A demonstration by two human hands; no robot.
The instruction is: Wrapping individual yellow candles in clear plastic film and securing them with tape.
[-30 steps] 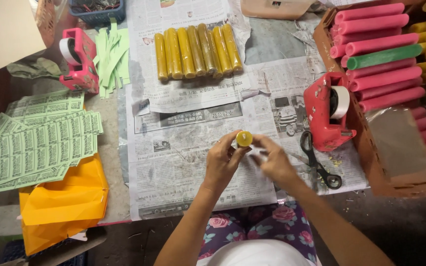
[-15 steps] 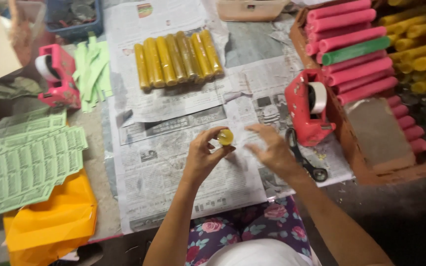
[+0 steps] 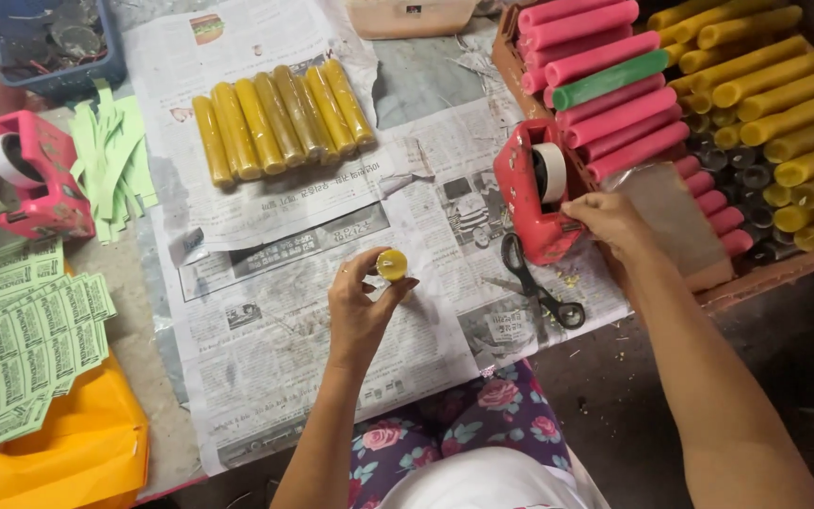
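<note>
My left hand (image 3: 360,311) holds a yellow candle (image 3: 391,265) upright, end toward me, over the newspaper (image 3: 266,330). My right hand (image 3: 610,221) reaches to the right and touches the red tape dispenser (image 3: 534,193) with its white tape roll. Black scissors (image 3: 539,287) lie just below the dispenser. Several wrapped yellow candles (image 3: 280,118) lie side by side at the far end of the newspaper.
A wooden tray (image 3: 756,273) at right holds pink, yellow and one green candle (image 3: 614,80). At left sit a second pink tape dispenser (image 3: 35,184), green paper strips (image 3: 120,160), green label sheets (image 3: 16,344), an orange bag (image 3: 58,448) and a blue bin (image 3: 49,42).
My right hand left the candle and moved right to the red tape dispenser. My left hand keeps the candle. The view has shifted left.
</note>
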